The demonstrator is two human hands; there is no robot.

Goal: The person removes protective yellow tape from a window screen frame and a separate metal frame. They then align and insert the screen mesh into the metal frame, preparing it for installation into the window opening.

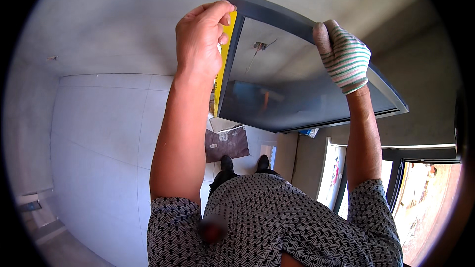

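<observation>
A dark grey framed glass pane [297, 84] is held up tilted before me. My right hand [345, 57], in a knit glove with green and white stripes, grips its upper rail, thumb on the near side. A yellow strip [225, 69] with dark print runs down the frame's left side. My bare left hand [200, 37] is closed at the strip's upper end, by the frame's upper left corner, thumb and forefinger pinched together. The strip's end is hidden by the fingers. Through or in the glass, a small wall box [260, 46] with loose wires shows.
A grey plastered wall [123, 24] rises ahead, above pale floor tiles [94, 118]. By my black shoes [226, 163] lies a brown flat sheet [230, 144] with pale pieces on it. At the lower right is a dark-framed opening [396, 178] with bright light beyond.
</observation>
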